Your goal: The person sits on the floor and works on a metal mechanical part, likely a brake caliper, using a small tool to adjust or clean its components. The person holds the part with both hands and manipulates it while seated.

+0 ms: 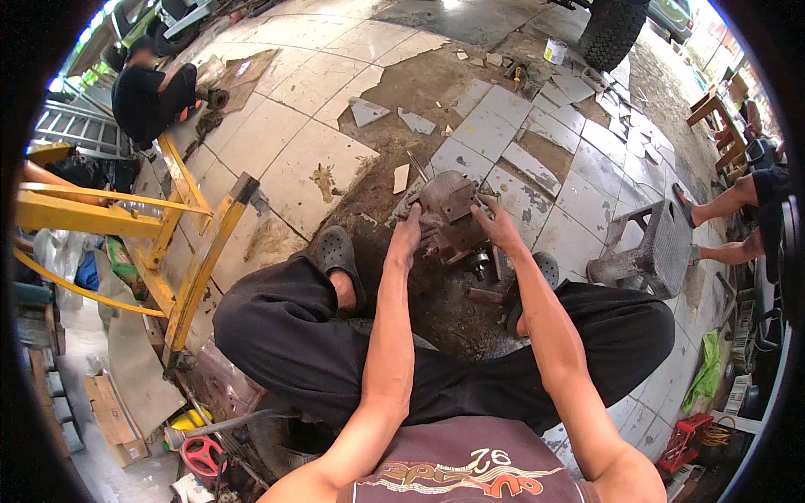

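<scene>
A heavy, dirty brown-grey gearbox housing (453, 199) is between my feet, low over the stained floor. My left hand (407, 233) grips its left side, the fingers partly hidden behind the metal. On its right side my right hand (500, 228) is wrapped around the edge. From the far left of the housing a thin metal shaft (418, 166) sticks out, pointing away from me. Close below the housing, near my right wrist, is a shiny round metal fitting (480, 262). A short rusty metal piece (485, 295) lies on the floor nearer to me.
A yellow metal frame (197, 277) stands at the left. On the right are a grey plastic stool (644, 247) and another person's legs (729, 214). Someone else sits at the far left (151, 92). Broken tiles (417, 122) lie ahead; a big tyre (614, 35) and white bucket (554, 51) stand beyond.
</scene>
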`<state>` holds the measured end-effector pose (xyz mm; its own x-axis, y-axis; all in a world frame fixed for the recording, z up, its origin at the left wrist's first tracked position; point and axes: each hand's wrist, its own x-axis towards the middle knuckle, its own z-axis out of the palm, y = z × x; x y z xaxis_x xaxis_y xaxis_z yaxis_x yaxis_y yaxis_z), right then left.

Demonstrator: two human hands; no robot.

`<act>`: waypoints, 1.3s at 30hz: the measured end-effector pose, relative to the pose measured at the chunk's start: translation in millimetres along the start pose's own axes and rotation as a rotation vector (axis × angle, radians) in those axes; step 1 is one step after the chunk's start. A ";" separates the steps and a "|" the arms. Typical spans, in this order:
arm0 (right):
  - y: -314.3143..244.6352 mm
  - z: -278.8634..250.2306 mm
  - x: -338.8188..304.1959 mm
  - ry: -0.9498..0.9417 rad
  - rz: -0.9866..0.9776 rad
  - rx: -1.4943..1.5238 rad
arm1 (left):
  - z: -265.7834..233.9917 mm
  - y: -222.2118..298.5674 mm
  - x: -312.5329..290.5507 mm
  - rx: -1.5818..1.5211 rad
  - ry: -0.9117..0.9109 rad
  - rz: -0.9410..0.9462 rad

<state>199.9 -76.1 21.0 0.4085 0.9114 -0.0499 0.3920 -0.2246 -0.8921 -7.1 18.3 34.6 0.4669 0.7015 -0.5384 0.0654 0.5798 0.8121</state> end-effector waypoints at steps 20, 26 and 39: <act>-127.4 -32.7 -27.3 -0.025 -0.053 -0.263 | 67.4 40.6 -39.6 0.239 0.135 0.590; -126.4 -34.8 -21.7 -0.058 -0.010 -0.292 | 59.3 47.7 -40.5 -0.053 -0.011 0.465; -104.8 -19.3 -9.2 -0.182 -0.017 -0.054 | 46.3 46.6 -32.4 -0.088 0.033 0.384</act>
<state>171.0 -67.7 123.6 0.2474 0.9615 -0.1197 0.4434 -0.2222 -0.8684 21.7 3.4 100.2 0.4140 0.8863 -0.2074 -0.1854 0.3052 0.9341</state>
